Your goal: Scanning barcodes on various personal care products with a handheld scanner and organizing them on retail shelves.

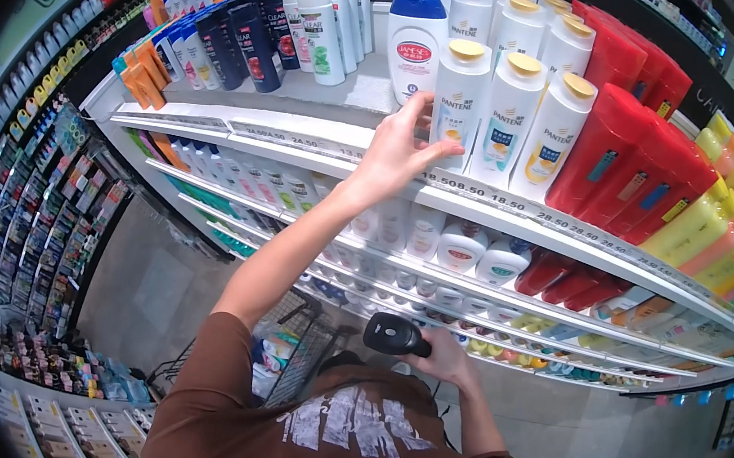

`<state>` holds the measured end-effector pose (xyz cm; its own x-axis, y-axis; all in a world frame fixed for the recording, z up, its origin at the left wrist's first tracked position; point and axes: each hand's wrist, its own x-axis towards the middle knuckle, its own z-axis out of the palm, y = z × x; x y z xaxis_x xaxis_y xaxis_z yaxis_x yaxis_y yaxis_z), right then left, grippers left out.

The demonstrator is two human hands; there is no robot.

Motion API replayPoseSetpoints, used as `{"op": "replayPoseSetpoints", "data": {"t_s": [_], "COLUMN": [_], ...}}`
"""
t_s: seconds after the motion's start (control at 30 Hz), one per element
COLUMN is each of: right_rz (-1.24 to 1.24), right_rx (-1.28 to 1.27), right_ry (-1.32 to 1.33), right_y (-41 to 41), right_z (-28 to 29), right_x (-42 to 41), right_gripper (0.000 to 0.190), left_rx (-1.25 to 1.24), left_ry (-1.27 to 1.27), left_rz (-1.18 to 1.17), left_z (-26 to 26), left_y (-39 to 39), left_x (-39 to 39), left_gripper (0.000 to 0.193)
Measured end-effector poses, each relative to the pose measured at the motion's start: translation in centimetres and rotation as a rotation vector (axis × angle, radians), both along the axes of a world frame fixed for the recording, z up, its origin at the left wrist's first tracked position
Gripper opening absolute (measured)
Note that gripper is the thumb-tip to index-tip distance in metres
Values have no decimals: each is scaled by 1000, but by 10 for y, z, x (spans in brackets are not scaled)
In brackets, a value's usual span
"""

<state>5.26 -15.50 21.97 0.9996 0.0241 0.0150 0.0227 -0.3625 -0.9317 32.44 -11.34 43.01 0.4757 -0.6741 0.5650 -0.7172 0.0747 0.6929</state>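
Observation:
My left hand (395,147) reaches up to the top shelf, its fingers and thumb around the lower part of a white Pantene bottle with a gold cap (460,97), upright near the shelf's front edge. Behind that hand stands a white Janese bottle with a blue cap (416,38). Two more white Pantene bottles stand to the right, one of them with a teal label (507,119). Down near my body, my right hand (446,357) grips a black handheld barcode scanner (393,334) by its handle.
White shelf edges with price strips (512,205) run across the view. Red bottles (603,154) crowd the right side; dark Clear bottles (255,47) stand at left. A wire shopping cart (302,350) holding packages is below left, by another shelf of goods (35,225).

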Motion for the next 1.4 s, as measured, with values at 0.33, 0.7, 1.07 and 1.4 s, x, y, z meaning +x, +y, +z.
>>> {"op": "replayPoseSetpoints", "data": {"t_s": [0.33, 0.7, 1.07, 1.4], "right_rz": [11, 122, 629, 612], "right_rx": [115, 144, -191, -328], "right_ry": [71, 222, 519, 803], "right_y": [20, 90, 265, 355], "right_z": [-44, -37, -52, -77], "right_x": [-9, 60, 166, 187], "right_gripper": [39, 36, 30, 33], "left_rx": [-610, 407, 516, 589], "left_ry": [-234, 617, 1002, 1397], "left_rz": [225, 893, 1112, 1172], "left_z": [-98, -441, -568, -761], "left_y": [87, 379, 535, 632], "left_x": [-15, -84, -137, -76], "left_gripper": [35, 19, 22, 51]}}
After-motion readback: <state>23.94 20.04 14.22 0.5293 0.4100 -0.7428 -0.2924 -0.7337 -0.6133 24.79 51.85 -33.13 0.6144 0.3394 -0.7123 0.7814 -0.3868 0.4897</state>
